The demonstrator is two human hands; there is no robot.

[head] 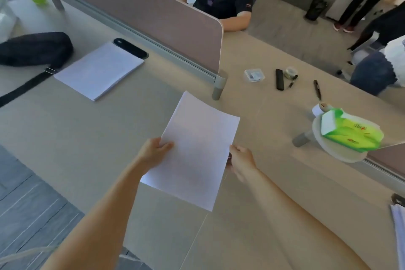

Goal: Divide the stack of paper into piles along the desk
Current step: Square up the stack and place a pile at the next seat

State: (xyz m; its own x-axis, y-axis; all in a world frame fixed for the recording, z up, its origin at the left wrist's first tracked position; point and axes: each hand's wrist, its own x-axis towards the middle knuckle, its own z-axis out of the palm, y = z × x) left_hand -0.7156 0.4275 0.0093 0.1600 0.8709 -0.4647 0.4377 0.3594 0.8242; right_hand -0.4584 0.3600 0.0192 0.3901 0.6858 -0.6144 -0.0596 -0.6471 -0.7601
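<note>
Left hand and right hand pinch opposite edges of blank white paper sheets above beige desk; far-left white paper pile; right green tissue box, print unreadable.

An office: a long shared desk with a divider screen, pens and paper pile.

both arms reach forward; left hand and right hand pinch closed, thumbs on top

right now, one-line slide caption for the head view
Both hands, left hand and right hand, hold paper sheets above the desk; one pile sits farther left.
</note>
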